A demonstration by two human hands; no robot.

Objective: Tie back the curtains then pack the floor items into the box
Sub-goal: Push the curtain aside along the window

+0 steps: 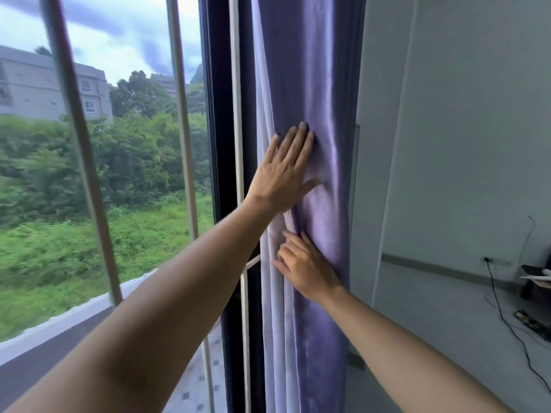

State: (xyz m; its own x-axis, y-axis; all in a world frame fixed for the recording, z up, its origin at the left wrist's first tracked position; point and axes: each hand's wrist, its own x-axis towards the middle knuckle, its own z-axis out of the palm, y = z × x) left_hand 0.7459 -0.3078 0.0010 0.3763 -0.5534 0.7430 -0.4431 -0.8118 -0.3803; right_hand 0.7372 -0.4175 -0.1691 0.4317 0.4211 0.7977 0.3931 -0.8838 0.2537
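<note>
Head view: a purple satin curtain [310, 84] hangs bunched between window frame [219, 144] and wall. The left hand [283, 171] presses flat, fingers straight; the right hand [304, 266], fingers relaxed, touches lower folds, gripping nothing. Fabric looks soft, light, slippery; best gathered round its middle.

Two bare forearms, no sleeves, left grip [284, 171], right grip [304, 265]

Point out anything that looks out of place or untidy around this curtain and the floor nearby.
The purple curtain is gathered against the wall with no tie-back visible; both the left hand and the right hand lie on it. At far right, a black cable trails loose across the floor.
</note>
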